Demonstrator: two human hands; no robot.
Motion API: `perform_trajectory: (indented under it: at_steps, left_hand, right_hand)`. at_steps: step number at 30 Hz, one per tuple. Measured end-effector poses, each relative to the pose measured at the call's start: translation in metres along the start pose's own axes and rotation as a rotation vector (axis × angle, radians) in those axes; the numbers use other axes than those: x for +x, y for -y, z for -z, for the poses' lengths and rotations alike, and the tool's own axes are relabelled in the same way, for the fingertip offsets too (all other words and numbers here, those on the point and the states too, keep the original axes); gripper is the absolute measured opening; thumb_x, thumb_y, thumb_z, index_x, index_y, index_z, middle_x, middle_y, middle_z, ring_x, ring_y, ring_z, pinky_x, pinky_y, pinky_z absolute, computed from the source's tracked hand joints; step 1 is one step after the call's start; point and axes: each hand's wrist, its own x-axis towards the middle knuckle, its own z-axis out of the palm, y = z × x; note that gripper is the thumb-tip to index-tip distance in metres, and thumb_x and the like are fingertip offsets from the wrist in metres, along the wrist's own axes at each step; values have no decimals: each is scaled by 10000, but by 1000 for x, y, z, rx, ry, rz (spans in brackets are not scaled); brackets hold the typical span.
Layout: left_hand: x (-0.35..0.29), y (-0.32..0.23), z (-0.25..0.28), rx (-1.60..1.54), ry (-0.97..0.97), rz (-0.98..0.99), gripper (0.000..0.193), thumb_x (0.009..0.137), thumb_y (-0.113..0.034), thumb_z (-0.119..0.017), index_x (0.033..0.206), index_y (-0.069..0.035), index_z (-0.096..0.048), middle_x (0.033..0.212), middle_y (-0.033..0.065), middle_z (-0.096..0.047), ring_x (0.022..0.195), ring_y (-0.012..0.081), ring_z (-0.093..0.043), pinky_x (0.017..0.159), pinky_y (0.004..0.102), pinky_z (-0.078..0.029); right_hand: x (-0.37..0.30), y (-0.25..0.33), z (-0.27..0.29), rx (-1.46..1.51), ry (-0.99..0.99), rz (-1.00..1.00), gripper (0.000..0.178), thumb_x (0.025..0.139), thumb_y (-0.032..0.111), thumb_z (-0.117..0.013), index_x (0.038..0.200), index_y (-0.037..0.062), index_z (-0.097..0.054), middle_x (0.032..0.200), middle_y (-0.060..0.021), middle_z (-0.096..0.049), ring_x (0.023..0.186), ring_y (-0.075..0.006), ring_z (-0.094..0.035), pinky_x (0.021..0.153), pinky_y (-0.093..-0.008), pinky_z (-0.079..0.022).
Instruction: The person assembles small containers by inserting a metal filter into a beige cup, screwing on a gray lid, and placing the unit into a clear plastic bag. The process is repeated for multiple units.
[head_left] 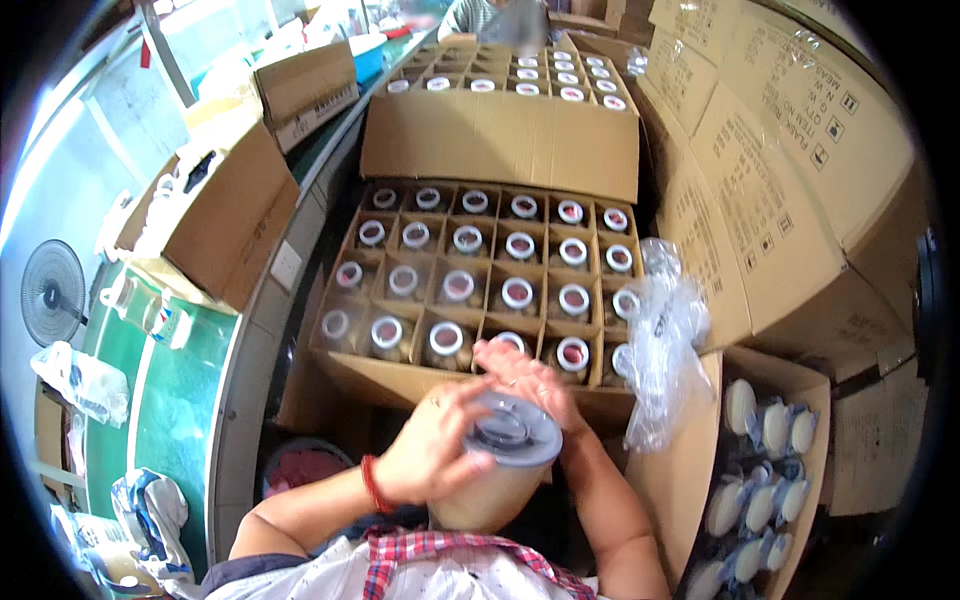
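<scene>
Close to my chest stands a large pale jar (485, 502) with a translucent grey lid (510, 430). My left hand (438, 445) curves round its left side, the thumb and fingers resting against the lid's edge. My right hand (540, 388) is at the far right side of the lid, its fingers stretched out and slightly blurred; whether its palm presses on the jar is hidden. Just beyond my hands is an open carton (400, 373) with cardboard dividers. Glass jars with white-ringed lids (468, 239) fill its compartments.
A second divided carton (500, 135) of jars lies farther off, near a person (490, 20). Clear plastic bags (665, 345) hang over the near carton's right side. Stacked cartons (770, 170) wall the right. Lower right, a carton (690, 470) holds pale-lidded items. Left is a green-topped bench (180, 400).
</scene>
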Motion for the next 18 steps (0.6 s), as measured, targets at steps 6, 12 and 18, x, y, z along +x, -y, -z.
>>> perform_trajectory:
  at_steps: [6,12,18]
  left_hand:
    - [50,-79,-58,610,255,-187,601,930,-541,-481,1171,-3,-600,1149,198,-622,886,310,-639,832,413,-472]
    - [42,-6,10,-291,37,-2,449,975,-370,-514,1234,-5,-551,1256,143,-574,1148,242,-569,1029,406,-391]
    - [20,69,-42,-1140,57,494,633,1007,-483,-381,1362,35,-469,1405,159,-479,1294,249,-455,1079,404,-361]
  right_hand:
    - [91,-26,17,-250,422,-422,679,980,498,-389,1465,25,-341,1470,-108,-445,1332,-224,-440,1088,-390,-338]
    - [19,25,-3,-285,-307,-132,541,1029,400,-356,1370,-13,-431,1332,-195,-550,1213,-288,-545,1040,-397,-408]
    - [-51,50,-74,-806,-215,56,604,1030,421,-324,1329,-79,-483,1374,-193,-506,1279,-273,-480,1102,-398,-327]
